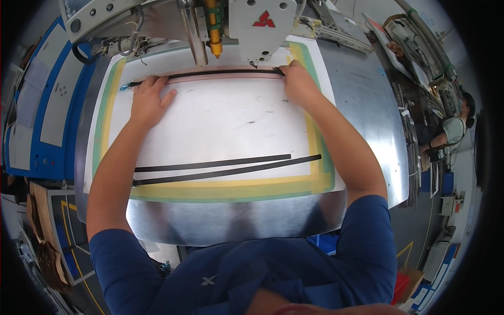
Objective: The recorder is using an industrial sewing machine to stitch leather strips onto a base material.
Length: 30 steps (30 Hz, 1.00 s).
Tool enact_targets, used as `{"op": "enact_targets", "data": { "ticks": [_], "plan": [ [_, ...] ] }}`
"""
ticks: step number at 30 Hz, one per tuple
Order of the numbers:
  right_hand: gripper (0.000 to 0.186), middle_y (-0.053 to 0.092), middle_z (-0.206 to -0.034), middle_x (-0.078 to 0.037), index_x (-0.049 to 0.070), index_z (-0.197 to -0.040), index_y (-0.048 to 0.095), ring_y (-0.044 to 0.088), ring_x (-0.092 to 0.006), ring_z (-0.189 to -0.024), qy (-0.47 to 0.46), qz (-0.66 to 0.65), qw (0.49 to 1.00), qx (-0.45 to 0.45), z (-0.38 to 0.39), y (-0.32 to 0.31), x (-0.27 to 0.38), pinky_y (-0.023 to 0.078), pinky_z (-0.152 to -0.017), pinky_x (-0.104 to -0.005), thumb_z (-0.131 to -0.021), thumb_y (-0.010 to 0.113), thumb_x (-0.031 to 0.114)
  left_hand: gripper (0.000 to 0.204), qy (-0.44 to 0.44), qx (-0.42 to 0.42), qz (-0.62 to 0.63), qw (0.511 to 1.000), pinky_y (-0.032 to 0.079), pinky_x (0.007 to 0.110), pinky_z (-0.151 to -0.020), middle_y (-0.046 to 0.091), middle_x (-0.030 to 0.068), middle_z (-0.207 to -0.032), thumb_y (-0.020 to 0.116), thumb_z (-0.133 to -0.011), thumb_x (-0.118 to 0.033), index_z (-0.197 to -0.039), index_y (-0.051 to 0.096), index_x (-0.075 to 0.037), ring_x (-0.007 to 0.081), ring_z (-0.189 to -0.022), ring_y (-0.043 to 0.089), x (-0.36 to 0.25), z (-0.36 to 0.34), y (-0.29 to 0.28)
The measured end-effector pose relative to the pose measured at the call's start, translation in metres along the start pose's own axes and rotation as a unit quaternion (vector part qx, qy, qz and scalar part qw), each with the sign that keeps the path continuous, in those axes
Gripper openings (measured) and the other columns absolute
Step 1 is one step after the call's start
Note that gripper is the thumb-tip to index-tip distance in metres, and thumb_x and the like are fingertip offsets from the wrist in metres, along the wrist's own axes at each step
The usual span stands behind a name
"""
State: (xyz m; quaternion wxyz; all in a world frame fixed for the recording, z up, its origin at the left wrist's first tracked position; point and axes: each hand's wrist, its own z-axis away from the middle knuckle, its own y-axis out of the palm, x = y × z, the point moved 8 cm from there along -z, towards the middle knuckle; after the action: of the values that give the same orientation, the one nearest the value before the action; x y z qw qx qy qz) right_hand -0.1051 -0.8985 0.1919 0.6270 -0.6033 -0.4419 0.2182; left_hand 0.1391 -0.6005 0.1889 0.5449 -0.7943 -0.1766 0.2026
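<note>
A long black strip (231, 73) on a pinkish band spans the upper part of a white work sheet (226, 121) edged with yellow and green tape, with a small blue piece (126, 86) at its left end. My left hand (149, 102) rests its fingertips on the strip's left part, thumb apart. My right hand (298, 86) grips the strip's right end with bent fingers. Two loose black strips (220, 163) lie lower on the sheet, their left ends behind my left forearm.
A machine head (268, 26) with a yellow nozzle (214, 34) and metal cylinder hangs over the back. The sheet lies on a metal table (362, 84). A blue-and-white cabinet (52, 110) stands left; another person (451, 131) is at the right beside other equipment.
</note>
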Motion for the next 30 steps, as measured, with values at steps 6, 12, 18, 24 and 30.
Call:
{"op": "enact_targets", "data": {
  "ticks": [6, 12, 18, 24, 30],
  "plan": [
    [0.032, 0.063, -0.124, -0.021, 0.004, -0.123, 0.073, 0.066, -0.0403, -0.111, 0.001, -0.066, 0.994, -0.092, 0.005, -0.021, 0.008, 0.054, -0.097, -0.0467, -0.093, 0.061, 0.002, 0.051, 0.000, -0.011, 0.000, 1.000, 0.040, 0.048, -0.111, 0.064, 0.0146, -0.135, 0.066, -0.097, -0.042, -0.136, 0.066, -0.008, 0.0344, -0.131, 0.056, 0.003, 0.003, -0.001],
    [0.032, 0.064, -0.125, -0.015, 0.011, -0.125, 0.070, 0.067, -0.0386, -0.109, 0.026, 0.003, 0.999, -0.046, 0.019, 0.000, -0.004, 0.055, -0.094, -0.0477, -0.094, 0.064, 0.014, 0.051, 0.023, -0.029, -0.011, 0.999, 0.043, 0.049, -0.107, 0.064, 0.0179, -0.134, 0.066, -0.097, -0.041, -0.135, 0.068, -0.006, 0.0362, -0.126, 0.060, -0.027, -0.005, 0.006],
    [0.034, 0.064, -0.124, -0.011, 0.013, -0.126, 0.067, 0.067, -0.0369, -0.111, 0.019, 0.047, 0.995, -0.084, 0.035, -0.016, -0.055, 0.055, -0.095, -0.0478, -0.093, 0.064, 0.016, 0.057, 0.050, -0.006, -0.001, 0.999, 0.042, 0.050, -0.110, 0.063, 0.0150, -0.138, 0.062, -0.099, -0.045, -0.140, 0.063, -0.006, 0.0326, -0.132, 0.057, -0.072, -0.013, 0.019],
    [0.035, 0.066, -0.121, -0.013, 0.011, -0.126, 0.066, 0.067, -0.0369, -0.112, 0.065, 0.098, 0.989, -0.085, 0.043, -0.037, -0.099, 0.055, -0.095, -0.0483, -0.091, 0.066, 0.016, 0.058, 0.053, 0.052, -0.054, 0.996, 0.040, 0.048, -0.112, 0.059, 0.0158, -0.146, 0.059, -0.102, -0.044, -0.146, 0.058, -0.006, 0.0335, -0.135, 0.055, -0.056, -0.011, 0.010],
    [0.028, 0.068, -0.119, -0.017, 0.006, -0.117, 0.072, 0.067, -0.0384, -0.112, 0.089, 0.120, 0.988, -0.050, 0.035, -0.040, -0.099, 0.055, -0.095, -0.0493, -0.093, 0.062, 0.017, 0.056, 0.119, 0.044, 0.015, 0.992, 0.042, 0.047, -0.112, 0.056, 0.0172, -0.152, 0.062, -0.101, -0.040, -0.146, 0.058, -0.006, 0.0348, -0.138, 0.054, -0.064, -0.005, 0.017]
  ]
}}
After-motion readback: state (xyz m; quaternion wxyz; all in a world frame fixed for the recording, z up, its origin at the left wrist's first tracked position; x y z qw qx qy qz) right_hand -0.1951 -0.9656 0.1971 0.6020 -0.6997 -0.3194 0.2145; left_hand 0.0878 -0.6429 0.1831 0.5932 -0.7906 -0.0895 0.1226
